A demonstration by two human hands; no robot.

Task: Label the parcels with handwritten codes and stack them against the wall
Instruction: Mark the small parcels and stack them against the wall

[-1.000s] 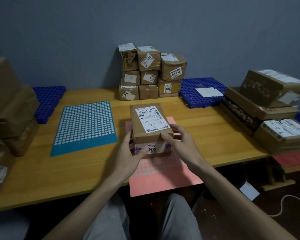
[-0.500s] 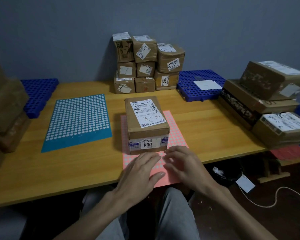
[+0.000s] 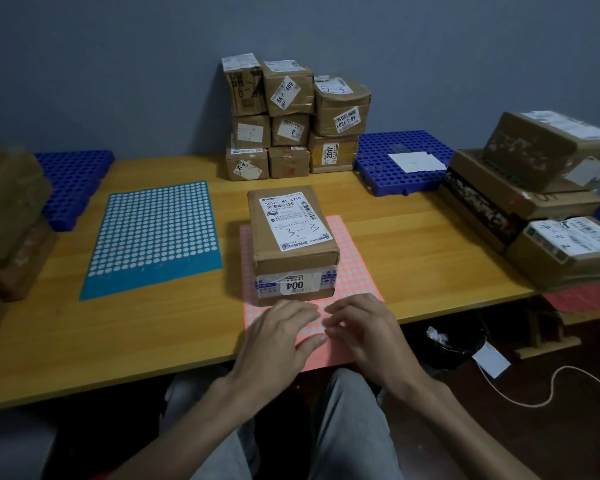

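While the parcel (image 3: 293, 244) sits on the far half of a pink sticker sheet (image 3: 357, 268) at the near middle of the wooden surface (image 3: 413, 244), both hands rest on that sheet just near of it, apart from the box. The left hand (image 3: 278, 337) lies flat, its fingers straight and close together, pointing right across the sheet. The right hand (image 3: 361, 327) is beside it, its fingers loosely bent with the tips down on the sheet, almost meeting the left fingertips. Neither hand grips the parcel.

A white shipping label (image 3: 293, 220) covers the parcel's top, and the code "3-3" is handwritten on the label's near part. On the near end face a small tag reads "004" upside down.

At the far edge, a stack of parcels (image 3: 291, 116) stands against the grey wall (image 3: 118, 64), three high, with labels on the box fronts. Left of the parcel lies a blue sticker sheet (image 3: 153, 237) with rows of white dots. A blue perforated tray (image 3: 378, 168) with a white paper (image 3: 414, 161) on it sits right of the stack, and another blue tray (image 3: 73, 174) lies at far left. More boxes are piled at the right edge (image 3: 534, 202) and at the left edge (image 3: 11, 220), the left ones blurred.
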